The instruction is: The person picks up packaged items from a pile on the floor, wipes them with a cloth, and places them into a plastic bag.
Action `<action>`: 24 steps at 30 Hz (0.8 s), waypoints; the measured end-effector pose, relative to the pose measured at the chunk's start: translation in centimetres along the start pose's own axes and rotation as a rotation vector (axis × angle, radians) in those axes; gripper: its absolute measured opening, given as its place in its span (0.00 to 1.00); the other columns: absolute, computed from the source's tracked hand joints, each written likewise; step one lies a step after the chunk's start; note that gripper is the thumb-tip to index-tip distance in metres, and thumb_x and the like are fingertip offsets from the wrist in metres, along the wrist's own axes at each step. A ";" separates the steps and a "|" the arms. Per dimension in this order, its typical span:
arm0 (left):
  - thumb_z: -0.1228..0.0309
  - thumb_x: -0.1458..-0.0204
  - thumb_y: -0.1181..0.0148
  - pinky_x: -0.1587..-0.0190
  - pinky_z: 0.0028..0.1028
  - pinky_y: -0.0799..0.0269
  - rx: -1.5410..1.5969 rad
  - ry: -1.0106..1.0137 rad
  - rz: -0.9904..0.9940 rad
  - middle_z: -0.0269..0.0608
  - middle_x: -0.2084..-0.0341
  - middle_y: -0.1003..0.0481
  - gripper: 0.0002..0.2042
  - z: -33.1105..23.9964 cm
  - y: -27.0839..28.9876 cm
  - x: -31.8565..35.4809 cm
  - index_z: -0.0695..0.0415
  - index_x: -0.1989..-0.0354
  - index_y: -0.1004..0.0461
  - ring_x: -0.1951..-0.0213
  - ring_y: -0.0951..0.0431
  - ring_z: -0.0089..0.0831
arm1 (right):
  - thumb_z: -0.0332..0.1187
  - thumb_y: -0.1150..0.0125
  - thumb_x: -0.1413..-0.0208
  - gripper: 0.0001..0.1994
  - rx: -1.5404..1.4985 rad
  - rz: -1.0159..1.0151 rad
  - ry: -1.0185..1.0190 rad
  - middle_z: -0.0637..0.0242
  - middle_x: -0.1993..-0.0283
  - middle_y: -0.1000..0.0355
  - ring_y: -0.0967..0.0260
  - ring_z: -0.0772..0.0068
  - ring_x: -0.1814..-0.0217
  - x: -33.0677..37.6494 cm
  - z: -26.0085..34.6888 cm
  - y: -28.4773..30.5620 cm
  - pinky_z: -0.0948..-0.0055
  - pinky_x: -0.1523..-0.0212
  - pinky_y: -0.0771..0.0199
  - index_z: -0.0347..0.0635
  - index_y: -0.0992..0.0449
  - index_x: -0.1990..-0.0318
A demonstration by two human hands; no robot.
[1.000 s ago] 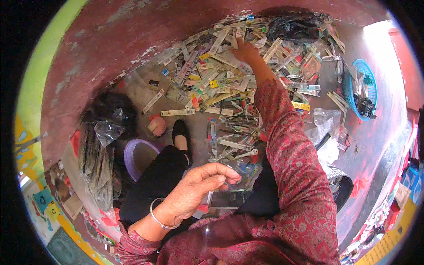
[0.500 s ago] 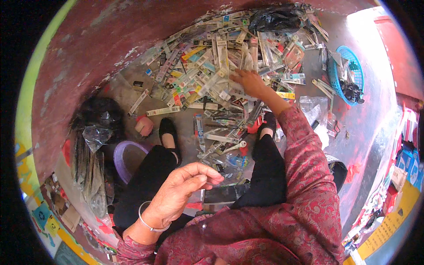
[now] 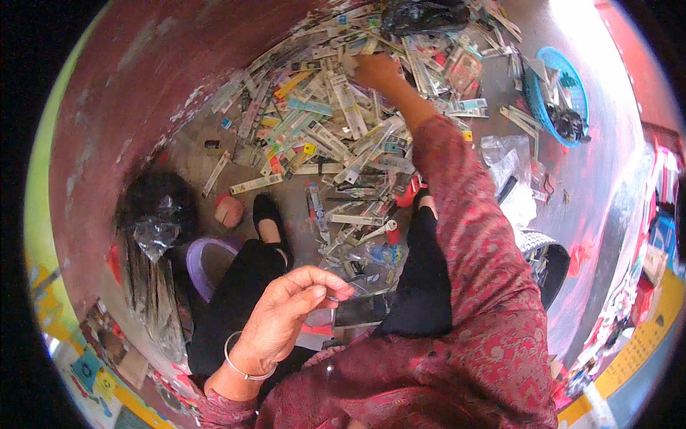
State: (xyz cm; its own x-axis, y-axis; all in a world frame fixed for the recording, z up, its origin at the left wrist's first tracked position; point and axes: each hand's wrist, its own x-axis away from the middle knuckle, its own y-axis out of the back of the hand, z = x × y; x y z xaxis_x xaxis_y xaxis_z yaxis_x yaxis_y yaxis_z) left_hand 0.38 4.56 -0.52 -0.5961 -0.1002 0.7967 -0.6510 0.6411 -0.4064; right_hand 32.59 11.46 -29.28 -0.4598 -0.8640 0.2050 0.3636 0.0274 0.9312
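Note:
In front of my lap, my left hand [image 3: 296, 307] is raised, a bangle around its wrist. Its thumb and fingers curl together, and a thin sliver shows at the fingertips, too small to name. My right hand [image 3: 380, 74] stretches far forward over a heap of flat, narrow plastic packages [image 3: 346, 107]. A pale blur lies at its fingertips, and motion smears the fingers, so their grip is unclear. The packages are clear, white, yellow and teal, lying loosely across one another on the floor. Several more packages [image 3: 357, 219] lie between my feet.
At the right stands a blue plastic basket [image 3: 582, 93] with dark items inside. A black plastic bag [image 3: 425, 18] rests at the heap's far edge. Left of my leg are a purple-rimmed container [image 3: 194, 264] and dark bags [image 3: 157, 207]. A reddish wall [image 3: 128, 86] curves behind.
My right hand has moved farther forward and slightly left across the heap, its arm stretched longer. The left hand stays nearly in place. The view has shifted a little.

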 end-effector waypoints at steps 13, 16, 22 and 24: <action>0.70 0.49 0.52 0.56 0.24 0.37 0.036 -0.031 0.006 0.43 0.65 0.27 0.10 0.4 0.5 -0.3 0.63 0.64 0.30 0.60 0.29 0.28 | 0.32 0.46 0.62 0.20 0.112 0.135 0.469 0.66 0.54 0.34 0.39 0.63 0.48 9.9 -2.3 -5.9 0.54 0.46 0.47 0.58 0.28 0.55; 0.70 0.50 0.51 0.56 0.24 0.37 0.032 -0.045 -0.006 0.42 0.65 0.27 0.10 0.5 0.3 -0.4 0.63 0.64 0.30 0.60 0.29 0.28 | 0.32 0.46 0.61 0.20 0.057 0.174 0.506 0.64 0.50 0.36 0.39 0.60 0.46 11.1 -3.9 -5.4 0.53 0.45 0.47 0.57 0.29 0.55; 0.69 0.50 0.51 0.57 0.24 0.37 0.021 -0.056 -0.023 0.43 0.65 0.27 0.11 0.8 0.1 -0.9 0.63 0.63 0.31 0.60 0.29 0.27 | 0.33 0.47 0.59 0.15 -0.899 -0.097 -0.079 0.57 0.68 0.27 0.32 0.67 0.68 10.8 -7.2 4.2 0.71 0.62 0.33 0.36 0.27 0.63; 0.70 0.50 0.52 0.58 0.24 0.36 0.016 -0.070 -0.024 0.43 0.65 0.28 0.10 0.6 0.1 -1.3 0.63 0.62 0.31 0.62 0.29 0.27 | 0.30 0.47 0.58 0.13 -1.212 -0.266 -0.182 0.59 0.68 0.28 0.32 0.71 0.68 9.8 -11.8 5.0 0.73 0.64 0.33 0.36 0.27 0.63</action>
State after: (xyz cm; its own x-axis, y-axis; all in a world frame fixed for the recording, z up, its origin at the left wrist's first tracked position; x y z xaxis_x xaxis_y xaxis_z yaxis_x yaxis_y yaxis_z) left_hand 0.81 4.29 -1.83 -0.6116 -0.1689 0.7729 -0.6726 0.6254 -0.3955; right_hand 39.47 -2.83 -26.15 -0.7032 -0.6874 0.1816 0.7082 -0.6998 0.0935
